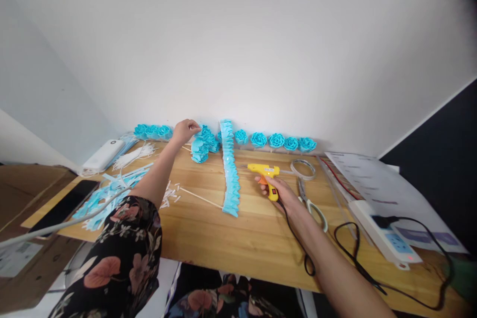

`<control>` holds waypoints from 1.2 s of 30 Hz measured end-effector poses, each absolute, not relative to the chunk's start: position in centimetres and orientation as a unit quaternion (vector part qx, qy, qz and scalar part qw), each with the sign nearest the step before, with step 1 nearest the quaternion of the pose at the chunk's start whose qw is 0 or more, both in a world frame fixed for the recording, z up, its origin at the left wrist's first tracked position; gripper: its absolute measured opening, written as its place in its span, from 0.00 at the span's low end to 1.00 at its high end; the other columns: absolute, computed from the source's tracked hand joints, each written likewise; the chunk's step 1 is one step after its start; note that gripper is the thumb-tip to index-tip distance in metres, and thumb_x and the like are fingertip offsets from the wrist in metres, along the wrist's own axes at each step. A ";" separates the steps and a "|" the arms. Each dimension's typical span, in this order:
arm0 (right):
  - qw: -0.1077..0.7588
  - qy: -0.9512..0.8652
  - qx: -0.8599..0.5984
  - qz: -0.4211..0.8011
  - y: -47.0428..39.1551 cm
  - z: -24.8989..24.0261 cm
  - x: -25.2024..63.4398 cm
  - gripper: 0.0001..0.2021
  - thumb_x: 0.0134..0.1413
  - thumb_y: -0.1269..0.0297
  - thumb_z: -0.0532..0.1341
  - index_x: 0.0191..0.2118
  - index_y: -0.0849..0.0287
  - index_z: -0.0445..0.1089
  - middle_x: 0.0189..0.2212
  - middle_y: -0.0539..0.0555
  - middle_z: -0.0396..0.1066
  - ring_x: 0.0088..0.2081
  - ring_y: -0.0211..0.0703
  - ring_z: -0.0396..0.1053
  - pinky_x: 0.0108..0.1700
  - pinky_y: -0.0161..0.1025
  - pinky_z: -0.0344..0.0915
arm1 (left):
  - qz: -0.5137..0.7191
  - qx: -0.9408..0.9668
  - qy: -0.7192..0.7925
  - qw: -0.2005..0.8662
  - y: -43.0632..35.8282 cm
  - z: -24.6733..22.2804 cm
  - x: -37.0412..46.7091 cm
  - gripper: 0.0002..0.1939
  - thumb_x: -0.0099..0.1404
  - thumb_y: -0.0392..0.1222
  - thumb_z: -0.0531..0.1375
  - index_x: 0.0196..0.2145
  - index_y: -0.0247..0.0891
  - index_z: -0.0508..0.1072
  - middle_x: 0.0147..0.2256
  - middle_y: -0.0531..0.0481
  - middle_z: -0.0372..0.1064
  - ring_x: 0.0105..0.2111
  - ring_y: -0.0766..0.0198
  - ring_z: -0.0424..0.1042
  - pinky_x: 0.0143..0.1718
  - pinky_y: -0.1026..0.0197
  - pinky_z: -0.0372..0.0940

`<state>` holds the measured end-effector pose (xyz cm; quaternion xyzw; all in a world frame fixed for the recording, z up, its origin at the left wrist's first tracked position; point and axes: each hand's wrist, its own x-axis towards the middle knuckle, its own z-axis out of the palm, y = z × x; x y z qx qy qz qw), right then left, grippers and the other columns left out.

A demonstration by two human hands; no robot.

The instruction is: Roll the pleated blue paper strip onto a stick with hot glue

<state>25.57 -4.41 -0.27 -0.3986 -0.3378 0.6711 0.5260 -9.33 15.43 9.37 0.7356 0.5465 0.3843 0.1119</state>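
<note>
A yellow glue gun (263,170) is in my right hand (278,190), its nozzle pointing left toward a long blue ruffled strip (230,174). That strip lies upright in view across the table, with a thin stick (201,197) touching its lower end. My left hand (186,131) has its fingers pinched at the top of a bunched blue ruffled piece (200,148), near the wall. Whether the fingertips grip that piece's edge or something small is hard to make out.
Blue paper roses (276,140) line the wall. Scissors (316,213), a tape roll (303,169) and a power strip (387,238) with a black cable are at right. Blue strips (108,198), a phone (67,203) and a white power bank (104,155) are at left.
</note>
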 end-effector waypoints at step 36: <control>0.527 -0.341 -0.410 0.661 -4.3 -0.5 25.6 0.12 0.48 0.60 0.69 0.38 0.61 0.78 0.27 0.55 0.76 0.26 0.37 0.68 0.26 0.33 0.64 | 0.239 0.783 0.546 0.174 15.5 6.2 -12.7 0.16 0.45 0.34 0.55 0.30 0.38 0.80 0.29 0.50 0.76 0.29 0.60 0.70 0.34 0.63 0.62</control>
